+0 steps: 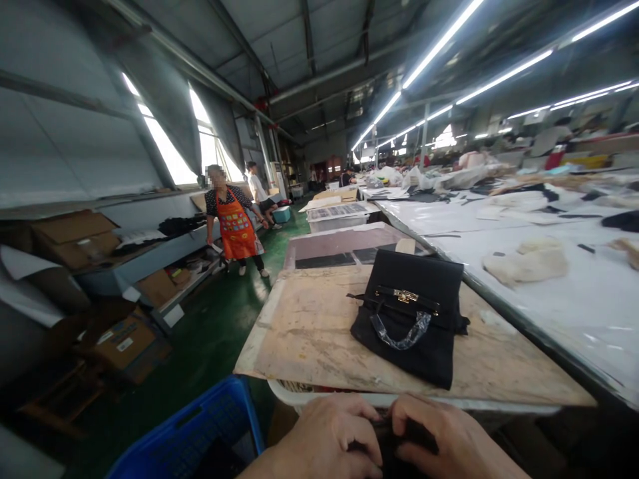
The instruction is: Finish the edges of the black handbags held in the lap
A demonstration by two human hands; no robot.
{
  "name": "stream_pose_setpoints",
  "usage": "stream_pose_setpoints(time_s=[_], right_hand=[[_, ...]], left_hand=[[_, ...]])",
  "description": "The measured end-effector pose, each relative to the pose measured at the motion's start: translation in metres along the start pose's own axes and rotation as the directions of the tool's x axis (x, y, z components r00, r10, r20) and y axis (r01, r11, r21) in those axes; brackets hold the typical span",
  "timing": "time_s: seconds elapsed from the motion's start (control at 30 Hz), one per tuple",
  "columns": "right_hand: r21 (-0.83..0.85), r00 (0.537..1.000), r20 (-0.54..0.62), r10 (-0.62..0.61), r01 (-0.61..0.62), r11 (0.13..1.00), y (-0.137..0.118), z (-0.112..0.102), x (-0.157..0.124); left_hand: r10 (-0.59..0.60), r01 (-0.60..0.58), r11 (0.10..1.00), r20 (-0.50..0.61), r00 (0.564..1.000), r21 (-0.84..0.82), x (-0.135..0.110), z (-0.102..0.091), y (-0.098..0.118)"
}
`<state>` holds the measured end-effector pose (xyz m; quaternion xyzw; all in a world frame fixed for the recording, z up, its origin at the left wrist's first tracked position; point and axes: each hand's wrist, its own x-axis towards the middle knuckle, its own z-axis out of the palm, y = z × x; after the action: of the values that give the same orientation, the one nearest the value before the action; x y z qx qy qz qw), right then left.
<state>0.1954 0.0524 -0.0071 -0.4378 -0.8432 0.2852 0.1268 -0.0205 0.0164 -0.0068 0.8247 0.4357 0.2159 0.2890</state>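
At the bottom edge of the view my left hand point(327, 436) and my right hand point(449, 436) are side by side, fingers curled round a small black piece point(387, 436) between them; most of it is hidden. Just beyond them a black handbag point(412, 313) lies flat on a worn wooden board point(309, 332). The bag has a gold clasp point(405, 295) and a handle wrapped in clear plastic point(399, 336). Neither hand touches the bag.
A blue plastic crate point(200, 429) stands at the lower left. A long white cutting table point(539, 266) with fabric scraps runs along the right. Shelves with cardboard boxes point(74, 236) line the left wall. A person in an orange apron point(234, 223) stands in the green-floored aisle.
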Motion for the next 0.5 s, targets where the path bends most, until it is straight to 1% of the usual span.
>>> stream_pose_setpoints(time_s=[0.1, 0.2, 0.3, 0.4, 0.5], right_hand=[[-0.053, 0.999, 0.029, 0.016, -0.014, 0.999, -0.003, -0.006, -0.002], [-0.071, 0.998, 0.009, 0.064, -0.063, 0.996, -0.003, -0.008, -0.004], [-0.001, 0.998, 0.020, 0.062, -0.062, 0.998, -0.003, -0.006, -0.005], [0.104, 0.998, 0.046, 0.038, -0.043, 0.994, 0.000, 0.002, -0.004], [0.180, 1.000, 0.014, 0.014, -0.016, 0.984, 0.005, 0.009, -0.001]], left_hand=[[-0.009, 0.007, 0.999, -0.047, 0.999, -0.048, -0.001, 0.001, 0.002], [-0.060, 0.053, 0.996, -0.100, 0.993, -0.076, -0.002, 0.001, 0.005], [-0.107, 0.098, 0.993, -0.140, 0.984, -0.070, -0.003, 0.001, 0.009], [-0.088, 0.079, 0.995, -0.166, 0.982, -0.065, -0.004, 0.003, 0.010], [-0.067, 0.056, 0.996, -0.175, 0.982, -0.067, -0.004, 0.004, 0.010]])
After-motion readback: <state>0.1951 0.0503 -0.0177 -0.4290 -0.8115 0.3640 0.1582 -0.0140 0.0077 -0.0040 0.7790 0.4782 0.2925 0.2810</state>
